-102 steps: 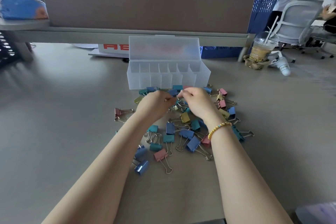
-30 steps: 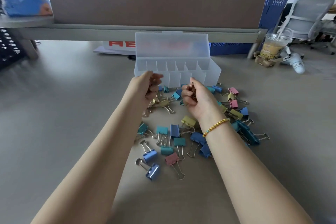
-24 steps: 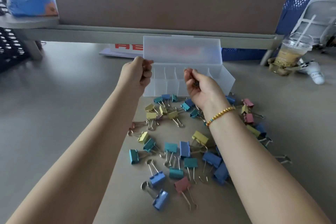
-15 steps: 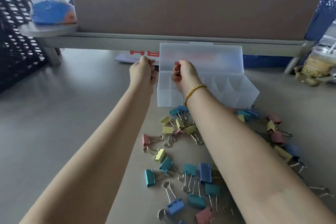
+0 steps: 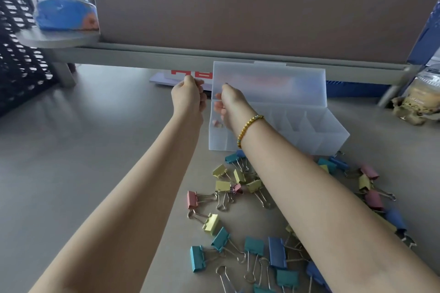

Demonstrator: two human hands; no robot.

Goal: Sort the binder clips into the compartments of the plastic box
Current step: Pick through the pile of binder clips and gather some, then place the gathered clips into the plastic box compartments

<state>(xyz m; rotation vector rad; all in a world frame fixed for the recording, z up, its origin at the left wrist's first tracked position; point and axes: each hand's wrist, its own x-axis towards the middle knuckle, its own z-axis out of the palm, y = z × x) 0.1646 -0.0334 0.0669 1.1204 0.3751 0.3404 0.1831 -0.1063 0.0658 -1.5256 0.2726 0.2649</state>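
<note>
The translucent plastic box (image 5: 333, 137) stands with its lid (image 5: 269, 83) up, a row of compartments inside. My right hand (image 5: 229, 106) hovers over the leftmost compartment, fingers loosened and pointing down. Pink binder clips (image 5: 216, 123) lie in that compartment right under the fingers. My left hand (image 5: 188, 97) is a closed fist just outside the box's left end, at lid height; what it holds is hidden. Several loose binder clips (image 5: 238, 185) in pink, yellow, teal and blue are scattered on the table in front of the box, partly under my right forearm.
A brown partition (image 5: 238, 7) on a grey rail closes the back. A black mesh basket (image 5: 16, 54) stands far left, and an iced drink cup (image 5: 421, 93) far right. A blue crate (image 5: 357, 89) sits behind the box.
Both hands rose from the clip pile to the box's left end. The right hand, earlier closed on pink clips, has loosened, and pink clips now lie in the leftmost compartment.
</note>
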